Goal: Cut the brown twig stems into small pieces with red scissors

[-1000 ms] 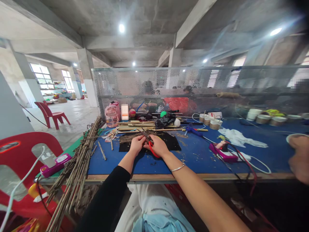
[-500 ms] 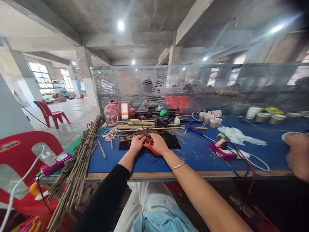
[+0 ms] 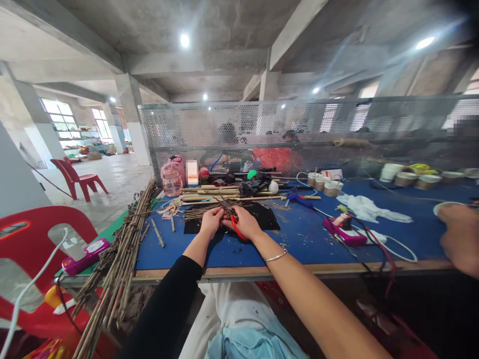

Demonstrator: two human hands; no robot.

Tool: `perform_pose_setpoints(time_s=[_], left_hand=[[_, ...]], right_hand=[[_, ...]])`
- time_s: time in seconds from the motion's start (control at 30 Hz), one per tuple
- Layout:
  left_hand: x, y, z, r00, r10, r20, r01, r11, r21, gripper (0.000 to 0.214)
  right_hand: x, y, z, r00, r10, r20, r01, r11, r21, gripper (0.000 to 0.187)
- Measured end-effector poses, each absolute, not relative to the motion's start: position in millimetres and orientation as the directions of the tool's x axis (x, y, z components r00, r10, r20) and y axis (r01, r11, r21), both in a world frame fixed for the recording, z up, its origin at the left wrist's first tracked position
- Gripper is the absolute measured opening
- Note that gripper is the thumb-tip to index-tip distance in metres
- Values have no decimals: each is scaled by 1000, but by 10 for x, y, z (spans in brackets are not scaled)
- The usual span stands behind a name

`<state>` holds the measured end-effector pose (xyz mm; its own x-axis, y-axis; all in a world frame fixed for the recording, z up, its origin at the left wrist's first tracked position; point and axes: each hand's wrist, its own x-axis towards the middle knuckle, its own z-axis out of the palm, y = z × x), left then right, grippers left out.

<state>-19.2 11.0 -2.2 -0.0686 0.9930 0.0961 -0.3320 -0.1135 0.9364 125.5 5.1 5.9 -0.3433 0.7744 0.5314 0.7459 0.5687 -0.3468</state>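
Next to nothing has moved since a second ago: the right hand (image 3: pixel 245 223) and left hand (image 3: pixel 210 222) keep their place over the blue table (image 3: pixel 299 249). The right is curled closed around one pair of red-handled scissors (image 3: pixel 237 230). The left bends its fingers beside thin twigs (image 3: pixel 194 214) on one black cloth (image 3: pixel 267 219); whether it grips any, I can't tell. Beyond sit one white ball (image 3: pixel 273 187) and one green ball (image 3: pixel 252 174).

One red-handled cutter (image 3: pixel 238 231), two purple power strips (image 3: pixel 346 238) (image 3: pixel 85 257)

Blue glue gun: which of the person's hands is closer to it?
Right. The right hand is left of the blue glue gun and nearer the person; the left hand is farther left.
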Motion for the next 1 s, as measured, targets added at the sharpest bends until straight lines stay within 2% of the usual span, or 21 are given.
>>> perform_pose_setpoints(time_s=[0.13,0.3,0.57,0.7,0.83,1.0], left_hand=[[-195,125,-23,-39,997,70,-398,-79,914,29],[-193,129,-33,48,996,81,-400,-55,915,33],[-203,101,1,-30,998,53,-378,-61,924,32],[-201,108,-6,-56,997,45,-414,-64,908,35],[-195,123,-34,15,998,65,-436,-52,898,37],[-196,118,-36,39,998,49,-433,-28,901,37]], right_hand=[[1248,87,24,-388,735,557,727,615,-305,56],[1243,116,-6,-388,733,559,733,613,-295,64],[1279,40,94,-404,781,476,700,599,-389,43],[1272,14,121,-361,802,476,715,566,-411,42],[1263,18,115,-279,813,510,726,526,-443,42],[1259,53,72,-298,801,520,721,545,-427,49]])
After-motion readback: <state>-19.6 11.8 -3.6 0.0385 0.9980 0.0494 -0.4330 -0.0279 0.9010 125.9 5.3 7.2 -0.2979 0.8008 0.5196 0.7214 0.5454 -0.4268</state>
